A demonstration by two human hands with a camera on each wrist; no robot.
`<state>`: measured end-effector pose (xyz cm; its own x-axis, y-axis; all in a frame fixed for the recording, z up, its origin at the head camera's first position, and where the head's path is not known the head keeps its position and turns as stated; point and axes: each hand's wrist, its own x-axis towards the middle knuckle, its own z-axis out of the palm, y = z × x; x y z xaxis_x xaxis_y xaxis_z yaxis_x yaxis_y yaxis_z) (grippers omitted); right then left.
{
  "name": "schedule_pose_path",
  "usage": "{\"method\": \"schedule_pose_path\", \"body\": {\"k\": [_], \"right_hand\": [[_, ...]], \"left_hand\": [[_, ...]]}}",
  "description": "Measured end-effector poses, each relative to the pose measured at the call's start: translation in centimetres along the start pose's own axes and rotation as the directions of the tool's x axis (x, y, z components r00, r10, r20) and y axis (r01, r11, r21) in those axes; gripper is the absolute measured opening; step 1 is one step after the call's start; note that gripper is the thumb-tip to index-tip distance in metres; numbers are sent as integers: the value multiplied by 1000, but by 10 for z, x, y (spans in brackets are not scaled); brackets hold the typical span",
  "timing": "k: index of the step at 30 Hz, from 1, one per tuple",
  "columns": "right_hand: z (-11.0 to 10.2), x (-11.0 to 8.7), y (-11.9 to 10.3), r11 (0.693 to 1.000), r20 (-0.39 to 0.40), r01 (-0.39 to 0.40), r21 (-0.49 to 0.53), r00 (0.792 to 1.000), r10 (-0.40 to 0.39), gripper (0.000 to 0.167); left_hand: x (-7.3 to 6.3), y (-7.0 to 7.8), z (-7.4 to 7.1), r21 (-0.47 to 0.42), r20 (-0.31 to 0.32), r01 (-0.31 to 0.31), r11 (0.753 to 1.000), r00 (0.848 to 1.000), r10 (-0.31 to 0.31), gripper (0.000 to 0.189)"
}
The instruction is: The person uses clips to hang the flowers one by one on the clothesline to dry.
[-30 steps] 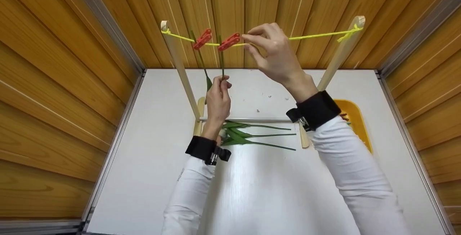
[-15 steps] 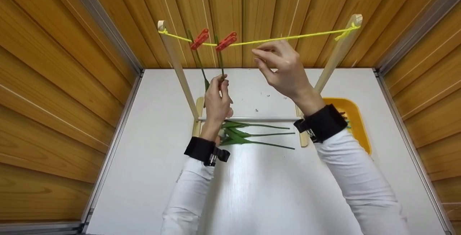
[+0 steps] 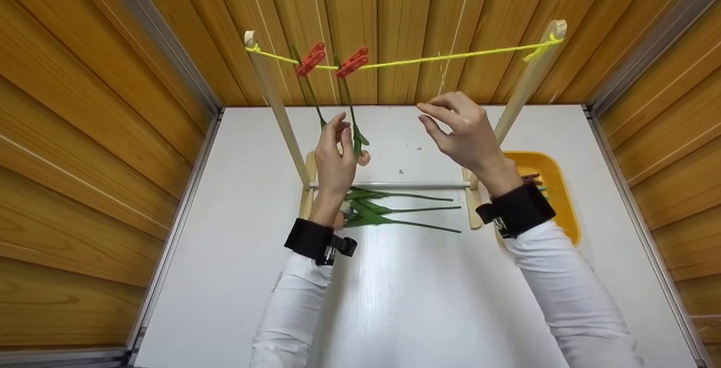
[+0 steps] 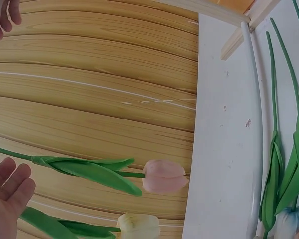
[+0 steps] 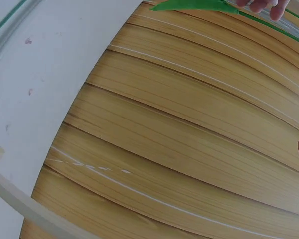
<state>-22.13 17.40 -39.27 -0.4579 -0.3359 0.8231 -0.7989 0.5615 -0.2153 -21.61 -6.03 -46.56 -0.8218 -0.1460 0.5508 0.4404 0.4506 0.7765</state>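
Two red clothespins, the left one (image 3: 311,59) and the right one (image 3: 352,62), sit on a yellow cord (image 3: 434,60), each clamping a tulip stem. The tulips hang bloom down: a pink one (image 4: 164,177) and a pale yellow one (image 4: 138,226) in the left wrist view. My left hand (image 3: 335,159) is beside the pink tulip's leaves, fingers loosely bent and holding nothing. It partly covers the yellow tulip in the head view. Lower than the cord and to the right, my right hand (image 3: 464,128) hovers with thumb and fingertips apart, nothing between them.
Wooden posts, left (image 3: 276,109) and right (image 3: 526,83), carry the cord, joined low down by a white rod (image 3: 394,185). Several tulips (image 3: 372,211) lie on the white table (image 3: 405,300) before the rod. At right, a yellow tray (image 3: 555,187) contains clothespins (image 3: 532,179).
My right hand has drawn away from the right clothespin, moving down and to the right. My left hand has let go of the pink tulip's stem and shifted slightly left.
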Motion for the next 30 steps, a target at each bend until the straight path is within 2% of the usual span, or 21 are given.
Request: {"method": "schedule_pose_path", "body": {"k": [9, 15, 19, 22, 30], "right_hand": [[1, -45, 17, 997, 14, -75, 3, 997, 75, 18], [-11, -79, 30, 992, 0, -126, -6, 992, 126, 22], [-23, -100, 40, 981, 19, -190, -34, 981, 191, 22], [-32, -115, 48, 966, 22, -243, -85, 969, 245, 20], [-55, -161, 78, 904, 68, -301, -303, 940, 335, 17]], "left_hand": [[-10, 4, -9, -9, 11, -65, 998, 998, 65, 25], [-19, 7, -2, -3, 81, -158, 987, 984, 158, 24], [-26, 7, 3, 4, 117, -191, 982, 975, 189, 23], [-31, 6, 4, 5, 143, -202, 979, 969, 200, 22], [-41, 1, 13, 8, 219, -223, 975, 951, 216, 21]]}}
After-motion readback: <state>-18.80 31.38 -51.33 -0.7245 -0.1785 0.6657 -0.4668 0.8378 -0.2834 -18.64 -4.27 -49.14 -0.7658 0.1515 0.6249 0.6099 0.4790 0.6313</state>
